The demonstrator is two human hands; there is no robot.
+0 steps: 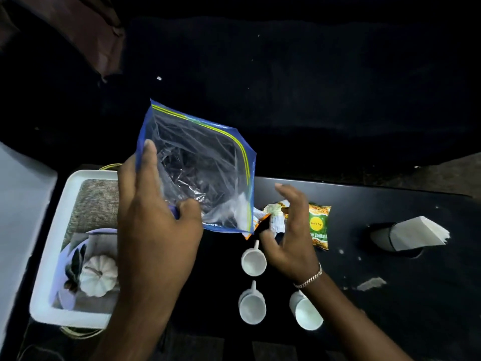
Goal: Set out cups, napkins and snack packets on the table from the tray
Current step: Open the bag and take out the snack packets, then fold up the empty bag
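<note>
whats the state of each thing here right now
zip bag: held up, gripped by left hand
snack packets: lying on table, under right hand
three cups: upright on table
napkins: stacked in holder
tray: holds plate and pumpkin

Am viewing through one wide-angle head camera, sitting close above desk (390, 217), facing forward and steeply down; tray (56, 238) falling at left, desk far edge crossing mid-frame.
</note>
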